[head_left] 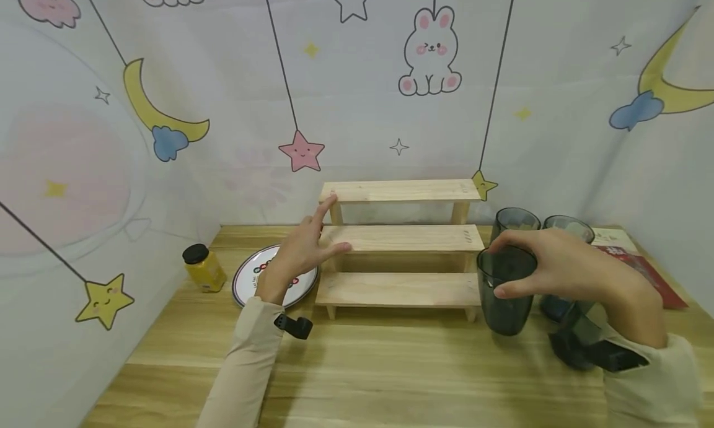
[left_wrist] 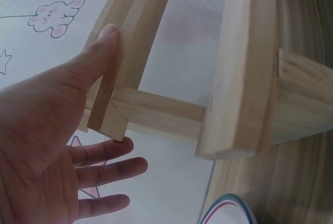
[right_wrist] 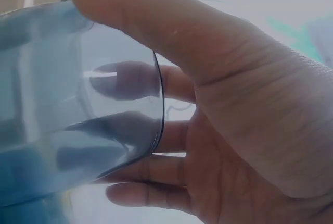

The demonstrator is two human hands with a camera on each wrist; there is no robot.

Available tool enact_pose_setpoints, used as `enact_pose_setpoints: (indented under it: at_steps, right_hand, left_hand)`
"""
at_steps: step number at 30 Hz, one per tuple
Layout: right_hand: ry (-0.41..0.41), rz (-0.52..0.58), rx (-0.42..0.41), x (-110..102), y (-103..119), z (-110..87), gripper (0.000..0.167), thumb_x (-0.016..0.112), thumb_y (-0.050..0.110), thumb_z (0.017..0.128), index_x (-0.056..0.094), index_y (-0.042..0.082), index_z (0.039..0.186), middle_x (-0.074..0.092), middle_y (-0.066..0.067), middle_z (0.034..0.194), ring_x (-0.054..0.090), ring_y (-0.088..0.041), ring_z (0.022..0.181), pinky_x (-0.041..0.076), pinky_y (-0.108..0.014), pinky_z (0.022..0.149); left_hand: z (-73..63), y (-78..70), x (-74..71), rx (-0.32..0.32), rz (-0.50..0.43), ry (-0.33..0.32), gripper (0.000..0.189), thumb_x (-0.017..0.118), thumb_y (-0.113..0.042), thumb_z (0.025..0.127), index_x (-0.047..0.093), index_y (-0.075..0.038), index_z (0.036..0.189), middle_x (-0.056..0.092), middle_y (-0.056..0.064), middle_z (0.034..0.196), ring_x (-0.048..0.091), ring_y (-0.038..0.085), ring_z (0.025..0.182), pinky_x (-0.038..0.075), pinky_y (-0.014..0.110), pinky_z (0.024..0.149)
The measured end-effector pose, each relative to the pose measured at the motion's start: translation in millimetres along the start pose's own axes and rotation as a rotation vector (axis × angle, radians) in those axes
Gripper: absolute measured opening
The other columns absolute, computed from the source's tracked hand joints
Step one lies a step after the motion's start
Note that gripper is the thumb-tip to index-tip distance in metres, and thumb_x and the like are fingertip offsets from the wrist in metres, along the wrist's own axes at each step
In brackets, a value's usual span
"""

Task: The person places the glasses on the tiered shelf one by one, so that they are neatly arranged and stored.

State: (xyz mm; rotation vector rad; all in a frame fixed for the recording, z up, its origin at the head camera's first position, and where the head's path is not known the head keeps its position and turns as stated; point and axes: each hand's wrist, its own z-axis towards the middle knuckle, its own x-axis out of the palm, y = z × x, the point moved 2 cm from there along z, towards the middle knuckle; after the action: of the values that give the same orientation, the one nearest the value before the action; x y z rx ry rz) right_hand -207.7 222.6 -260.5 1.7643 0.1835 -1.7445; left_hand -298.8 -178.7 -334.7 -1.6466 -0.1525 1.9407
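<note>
A three-tier wooden shelf (head_left: pixel 398 288) stands on the table. My left hand (head_left: pixel 301 248) is at its left end, and in the left wrist view the thumb (left_wrist: pixel 101 52) and index finger hold the end of one board (left_wrist: pixel 109 120) between them. To the right of the shelf, my right hand (head_left: pixel 574 261) grips a smoky dark drinking glass (head_left: pixel 504 307) by its upper part. Thumb on one side and fingers on the other, it spans the rim of the upright glass. In the right wrist view, the fingers show through the clear glass wall (right_wrist: pixel 119 99).
Two more dark glasses, one (head_left: pixel 515 217) and another (head_left: pixel 569 225), stand behind the right hand. A red packet (head_left: pixel 652 276) lies at far right. Left of the shelf are a white patterned plate (head_left: pixel 245 282), partly hidden, and a yellow jar (head_left: pixel 204 270) with a black lid.
</note>
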Motion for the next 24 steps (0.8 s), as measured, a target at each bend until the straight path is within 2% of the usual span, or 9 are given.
enact_pose_setpoints:
  at_steps: [4, 11, 15, 20, 22, 24]
  right_hand:
    - [-0.023, 0.033, -0.028, -4.1, 6.6, 7.9, 0.052, 0.081, 0.057, 0.077, 0.066, 0.022, 0.112, 0.068, 0.006, 0.107, 0.06, -0.014, 0.089, 0.048, -0.036, 0.073]
    - [-0.098, 0.089, -0.097, -6.7, 16.0, 27.9, 0.044, 0.083, 0.047, 0.079, 0.065, 0.021, 0.109, 0.066, 0.005, 0.094, 0.054, -0.012, 0.071, 0.045, -0.029, 0.064]
    - [-0.147, 0.122, -0.134, -5.9, 19.8, 40.1, 0.041, 0.083, 0.042, 0.081, 0.065, 0.02, 0.111, 0.067, 0.004, 0.098, 0.059, -0.013, 0.077, 0.048, -0.03, 0.065]
    - [-0.259, 0.174, -0.215, -4.0, 24.2, 54.1, 0.033, 0.085, 0.031, 0.082, 0.066, 0.02, 0.108, 0.066, 0.005, 0.11, 0.059, -0.013, 0.09, 0.046, -0.03, 0.068]
    - [-0.302, 0.192, -0.254, -2.1, 26.2, 59.7, 0.03, 0.084, 0.027, 0.083, 0.067, 0.02, 0.106, 0.066, 0.004, 0.116, 0.06, -0.013, 0.096, 0.046, -0.03, 0.067]
    - [-0.344, 0.206, -0.269, -0.4, 28.5, 66.1, 0.026, 0.084, 0.025, 0.084, 0.067, 0.019, 0.104, 0.066, 0.002, 0.12, 0.061, -0.013, 0.099, 0.047, -0.029, 0.07]
  left_hand:
    - [-0.5, -1.6, 0.4, -0.01, 0.019, 0.007, 0.102, 0.074, -0.059, 0.084, 0.008, -0.041, 0.16, 0.056, 0.019, 0.113, 0.058, 0.03, 0.082, 0.049, 0.047, 0.071]
    - [-2.2, -2.7, 1.3, -0.012, 0.036, 0.006, 0.101, 0.071, -0.059, 0.086, 0.006, -0.04, 0.16, 0.055, 0.025, 0.124, 0.063, 0.037, 0.09, 0.051, 0.054, 0.076]
    - [-2.7, -3.4, 2.2, -0.008, 0.062, 0.002, 0.1, 0.07, -0.059, 0.087, 0.005, -0.039, 0.16, 0.054, 0.027, 0.131, 0.064, 0.041, 0.096, 0.051, 0.057, 0.081]
    - [-2.3, -6.3, 0.9, 0.011, 0.023, 0.013, 0.1, 0.071, -0.056, 0.088, 0.005, -0.036, 0.161, 0.05, 0.028, 0.142, 0.063, 0.044, 0.109, 0.05, 0.057, 0.086]
    - [-3.0, -7.2, -0.3, 0.013, 0.004, 0.018, 0.1, 0.071, -0.055, 0.088, 0.004, -0.036, 0.161, 0.048, 0.029, 0.145, 0.064, 0.043, 0.107, 0.051, 0.056, 0.083]
    - [-3.5, -7.0, -0.9, 0.01, 0.001, 0.023, 0.1, 0.07, -0.056, 0.088, 0.003, -0.037, 0.16, 0.05, 0.03, 0.142, 0.067, 0.04, 0.097, 0.052, 0.053, 0.077]
